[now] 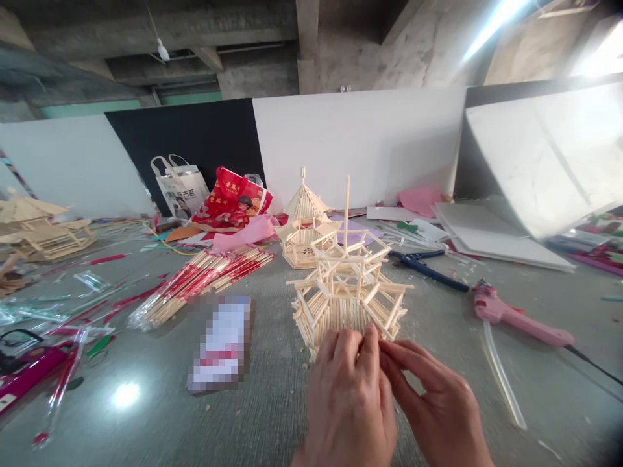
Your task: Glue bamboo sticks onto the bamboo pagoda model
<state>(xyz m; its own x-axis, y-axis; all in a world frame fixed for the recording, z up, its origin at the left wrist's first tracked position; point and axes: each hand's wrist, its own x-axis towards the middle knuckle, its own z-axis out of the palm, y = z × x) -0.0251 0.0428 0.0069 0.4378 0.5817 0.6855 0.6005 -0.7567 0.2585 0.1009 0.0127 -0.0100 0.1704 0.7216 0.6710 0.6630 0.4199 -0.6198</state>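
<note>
A pavilion model built of pale wooden sticks stands in front of me, with a tall stick rising from its middle. My left hand is closed at its near edge, fingers together and touching the lower sticks. Beside it, my right hand is in a pinch, thumb and fingertips meeting close to my left fingertips at the model's near right side. Whatever lies between those fingertips is hidden. Directly behind stands a second stick pavilion with a pointed roof.
To the right lie a pink glue gun, a clear glue stick and dark blue pliers. At left are a bundle of wooden sticks, a blurred-out flat object and another stick model. Bags stand behind.
</note>
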